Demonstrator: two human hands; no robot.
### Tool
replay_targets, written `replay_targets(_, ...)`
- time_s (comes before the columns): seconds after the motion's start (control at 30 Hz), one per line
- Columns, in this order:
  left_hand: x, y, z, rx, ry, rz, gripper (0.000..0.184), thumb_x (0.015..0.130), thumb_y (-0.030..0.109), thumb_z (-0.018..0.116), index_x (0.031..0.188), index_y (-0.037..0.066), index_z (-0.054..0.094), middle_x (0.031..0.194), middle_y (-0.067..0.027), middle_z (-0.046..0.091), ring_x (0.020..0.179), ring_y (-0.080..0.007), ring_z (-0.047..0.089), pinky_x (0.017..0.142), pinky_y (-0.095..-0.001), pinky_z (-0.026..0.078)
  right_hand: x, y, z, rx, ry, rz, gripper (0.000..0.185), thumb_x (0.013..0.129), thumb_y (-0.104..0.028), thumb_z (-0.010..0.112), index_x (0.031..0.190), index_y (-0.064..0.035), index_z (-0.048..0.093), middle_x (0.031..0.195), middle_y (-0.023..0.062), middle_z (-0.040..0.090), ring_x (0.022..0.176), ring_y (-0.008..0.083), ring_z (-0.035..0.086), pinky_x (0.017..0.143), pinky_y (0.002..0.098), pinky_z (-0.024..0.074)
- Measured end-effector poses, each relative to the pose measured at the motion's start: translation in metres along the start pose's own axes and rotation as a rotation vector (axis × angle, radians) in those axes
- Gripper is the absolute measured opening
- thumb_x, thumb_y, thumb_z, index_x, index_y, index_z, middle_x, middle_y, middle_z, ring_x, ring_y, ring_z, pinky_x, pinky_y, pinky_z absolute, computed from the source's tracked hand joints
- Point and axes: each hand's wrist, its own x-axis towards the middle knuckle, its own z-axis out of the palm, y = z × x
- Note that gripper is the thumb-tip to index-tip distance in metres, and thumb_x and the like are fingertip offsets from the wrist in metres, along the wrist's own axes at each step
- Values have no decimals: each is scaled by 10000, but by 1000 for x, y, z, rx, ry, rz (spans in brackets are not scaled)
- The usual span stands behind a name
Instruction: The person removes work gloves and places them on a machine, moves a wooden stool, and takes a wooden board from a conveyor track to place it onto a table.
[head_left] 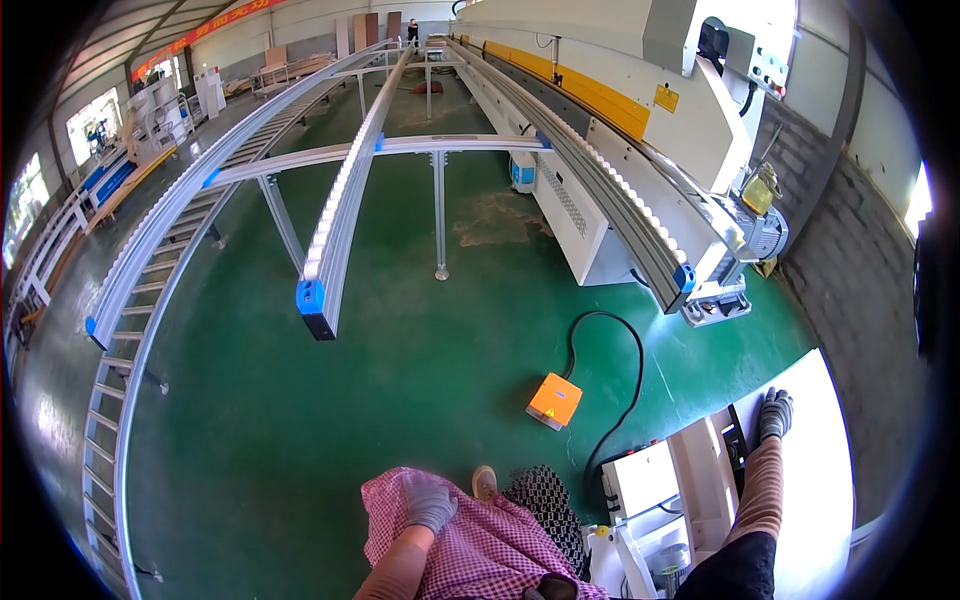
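Touching checked cloth: knit-gloved left hand

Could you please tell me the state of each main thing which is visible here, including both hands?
Left hand: gloved, on the checkered apron.
Right hand: gloved, on the white panel; grip unclear.
Checkered apron: draped, creased.
White panel: brightly lit.
Orange box: on the floor, cable attached.
Black cable: loosely curved.
Middle roller rail: raised above the floor.

Daylight glares through windows; edges bow into black.
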Motion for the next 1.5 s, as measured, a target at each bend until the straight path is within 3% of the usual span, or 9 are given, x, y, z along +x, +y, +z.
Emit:
replay_targets(0.5, 0, 2, -4, 15, -26, -15, 623, 973, 556, 510, 1441, 152, 591, 1583, -68, 459, 1519, -316, 296, 1238, -595, 128, -5, -5, -9, -5, -49, -6, 430, 994, -416, 569, 1221, -64, 667, 1255, 213, 643, 1164, 404, 624, 997, 492, 494)
replay_targets(0.7, -1, 1, -4, 14, -31, -13, 615, 972, 556, 511, 1433, 159, 599, 1591, -82, 447, 1519, -309, 298, 1236, -598, 128, -6, -5, -6, -4, -13, -11, 402, 990, -405, 572, 1181, -69, 682, 1233, 180, 650, 1152, 378, 630, 984, 492, 498)
replay_targets(0.8, -6, -1, -7, -5, 46, 6, 568, 973, 528, 518, 1357, 135, 660, 1525, -108, 525, 1478, -314, 369, 1228, -590, 170, -2, -2, 0, -7, 8, -19, 401, 993, -409, 570, 1163, -62, 678, 1216, 186, 653, 1134, 387, 632, 976, 495, 496)
replay_targets(0.9, -21, -5, -18, -133, 84, 94, 469, 966, 462, 539, 1171, 99, 753, 1291, -137, 686, 1330, -315, 526, 1178, -549, 289, -6, 0, -7, 23, -15, -89, 390, 1003, -404, 562, 1123, -50, 670, 1187, 208, 655, 1098, 399, 632, 958, 506, 485)
replay_targets(0.97, -11, -5, -1, -87, 113, 70, 466, 961, 478, 546, 1183, 125, 755, 1277, -112, 694, 1325, -280, 525, 1158, -535, 307, 9, 14, 14, -2, 11, -110, 402, 998, -407, 566, 1146, -49, 671, 1196, 216, 652, 1112, 402, 633, 971, 503, 484)
replay_targets(1.03, -12, -1, -3, 28, 261, 21, 472, 959, 506, 546, 1213, 161, 746, 1311, -64, 683, 1341, -255, 509, 1149, -514, 313, 4, 3, 3, 16, -8, -39, 414, 990, -409, 573, 1171, -51, 674, 1214, 211, 651, 1132, 400, 633, 986, 495, 486)
replay_targets(1.07, -10, 2, -8, 62, 127, -13, 493, 960, 531, 544, 1267, 189, 719, 1376, -28, 650, 1382, -242, 478, 1163, -501, 293, -5, -4, -8, 10, -29, -24, 418, 984, -406, 578, 1189, -56, 677, 1234, 197, 650, 1151, 396, 633, 995, 492, 490)
replay_targets(1.17, -10, 2, -14, 70, 41, -8, 521, 970, 550, 526, 1306, 191, 697, 1423, -24, 620, 1376, -246, 483, 1157, -490, 293, -7, -7, -12, 9, -30, -8, 406, 984, -402, 580, 1179, -60, 681, 1237, 185, 650, 1142, 393, 634, 994, 494, 491)
replay_targets(1.5, -8, 2, -16, 67, -14, -15, 546, 994, 569, 480, 1337, 195, 681, 1469, -37, 588, 1445, -273, 416, 1184, -528, 234, -5, -5, -7, 4, -21, -9, 402, 988, -403, 575, 1169, -59, 680, 1236, 187, 644, 1140, 392, 627, 990, 493, 493)
